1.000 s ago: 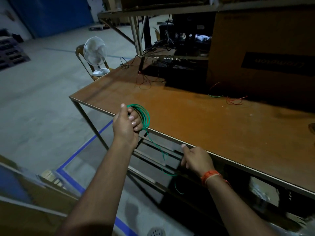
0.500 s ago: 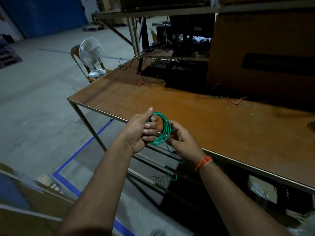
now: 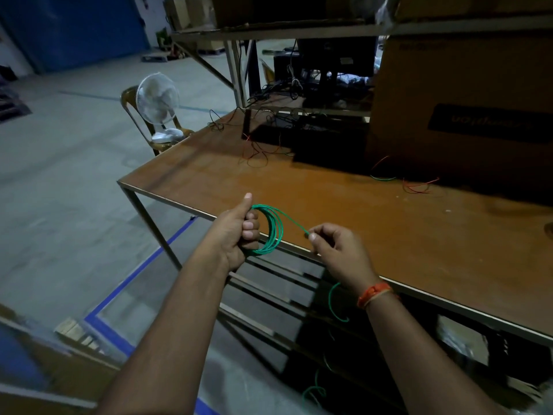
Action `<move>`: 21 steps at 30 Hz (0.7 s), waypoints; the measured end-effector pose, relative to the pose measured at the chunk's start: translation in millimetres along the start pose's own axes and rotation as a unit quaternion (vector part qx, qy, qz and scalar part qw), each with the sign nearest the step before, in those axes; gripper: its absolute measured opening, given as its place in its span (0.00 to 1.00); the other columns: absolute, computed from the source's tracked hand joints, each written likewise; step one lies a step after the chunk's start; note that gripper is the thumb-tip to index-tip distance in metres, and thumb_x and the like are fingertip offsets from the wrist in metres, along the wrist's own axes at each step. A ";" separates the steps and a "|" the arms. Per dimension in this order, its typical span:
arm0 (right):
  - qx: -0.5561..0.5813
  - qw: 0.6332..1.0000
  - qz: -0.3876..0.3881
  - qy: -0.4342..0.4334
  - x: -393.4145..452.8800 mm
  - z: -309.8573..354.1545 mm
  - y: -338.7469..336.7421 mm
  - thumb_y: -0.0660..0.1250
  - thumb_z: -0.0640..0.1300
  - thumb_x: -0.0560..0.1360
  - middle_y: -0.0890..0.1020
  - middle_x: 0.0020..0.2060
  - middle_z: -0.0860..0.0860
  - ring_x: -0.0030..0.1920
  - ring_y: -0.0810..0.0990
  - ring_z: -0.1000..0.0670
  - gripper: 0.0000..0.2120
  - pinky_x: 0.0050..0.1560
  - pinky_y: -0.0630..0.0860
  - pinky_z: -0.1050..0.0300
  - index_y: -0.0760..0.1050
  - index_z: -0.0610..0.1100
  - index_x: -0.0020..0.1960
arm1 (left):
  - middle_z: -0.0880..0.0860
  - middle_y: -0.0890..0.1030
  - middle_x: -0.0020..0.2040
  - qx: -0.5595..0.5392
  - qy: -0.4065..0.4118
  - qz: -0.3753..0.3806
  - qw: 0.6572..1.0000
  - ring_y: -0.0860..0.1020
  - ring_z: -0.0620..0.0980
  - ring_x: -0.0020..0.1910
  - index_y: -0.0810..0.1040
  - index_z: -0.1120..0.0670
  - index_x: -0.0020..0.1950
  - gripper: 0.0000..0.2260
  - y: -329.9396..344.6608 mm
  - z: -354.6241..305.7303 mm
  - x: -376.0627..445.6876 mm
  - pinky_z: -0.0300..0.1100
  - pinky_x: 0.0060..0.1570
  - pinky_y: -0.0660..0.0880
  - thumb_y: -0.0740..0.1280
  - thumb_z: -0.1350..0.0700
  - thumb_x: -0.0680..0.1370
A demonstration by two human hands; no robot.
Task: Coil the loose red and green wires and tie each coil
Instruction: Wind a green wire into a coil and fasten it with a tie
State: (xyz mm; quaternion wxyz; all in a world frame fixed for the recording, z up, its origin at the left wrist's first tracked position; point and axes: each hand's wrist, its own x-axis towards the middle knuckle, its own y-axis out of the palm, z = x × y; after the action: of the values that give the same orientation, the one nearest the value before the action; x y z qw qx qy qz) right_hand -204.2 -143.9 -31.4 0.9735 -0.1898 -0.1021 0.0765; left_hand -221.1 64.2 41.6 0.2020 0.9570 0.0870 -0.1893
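L hand grips green coil – R hand pinches its tail.

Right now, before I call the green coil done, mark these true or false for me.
1. The left hand grips the green coil. True.
2. The right hand is empty. False: its fingers pinch the green wire leading off the coil.
3. The coil lies flat on the table. False: it is held at the table's edge.
4. Loose red wire lies near the cardboard box. True.
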 end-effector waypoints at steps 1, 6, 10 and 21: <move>-0.020 0.999 0.044 -0.002 -3.1 -2.1 3.8 0.67 0.41 0.81 0.83 0.32 0.54 0.33 0.78 0.61 0.06 0.38 0.75 0.63 0.82 0.47 0.48 | 0.45 0.64 0.22 -0.025 0.010 -0.010 1.000 0.61 0.39 0.17 0.66 0.51 0.36 0.20 -0.4 -1.6 2.8 0.32 0.16 0.55 0.60 0.42 0.84; -0.115 0.989 0.088 -0.022 -22.2 -15.6 13.7 0.67 0.45 0.79 0.85 0.37 0.52 0.37 0.79 0.55 0.06 0.42 0.77 0.52 0.82 0.49 0.49 | 0.45 0.67 0.25 -0.097 0.105 -0.083 0.986 0.63 0.40 0.20 0.67 0.52 0.38 0.20 -10.0 -11.7 18.0 0.33 0.17 0.56 0.57 0.40 0.84; -0.176 0.971 0.107 -0.120 -23.2 12.0 18.4 0.62 0.48 0.80 0.82 0.40 0.51 0.43 0.79 0.50 0.10 0.45 0.77 0.47 0.80 0.46 0.49 | 0.46 0.69 0.27 -0.035 0.161 -0.061 0.984 0.64 0.42 0.24 0.67 0.53 0.43 0.17 0.7 -2.3 19.9 0.34 0.23 0.60 0.55 0.43 0.86; -0.230 0.943 0.025 -0.237 -1.8 87.1 -5.5 0.75 0.47 0.75 0.82 0.37 0.55 0.37 0.77 0.55 0.05 0.37 0.73 0.60 0.82 0.47 0.43 | 0.46 0.73 0.30 0.252 0.265 0.069 0.928 0.71 0.45 0.28 0.73 0.54 0.41 0.20 5.4 31.2 11.5 0.40 0.28 0.68 0.53 0.45 0.87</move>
State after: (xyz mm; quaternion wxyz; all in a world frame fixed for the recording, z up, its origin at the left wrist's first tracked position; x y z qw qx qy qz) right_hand -225.2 -118.5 49.4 0.8487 -0.3876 -0.3401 0.1175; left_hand -219.5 47.2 12.5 -0.0634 0.9953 0.0210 0.0697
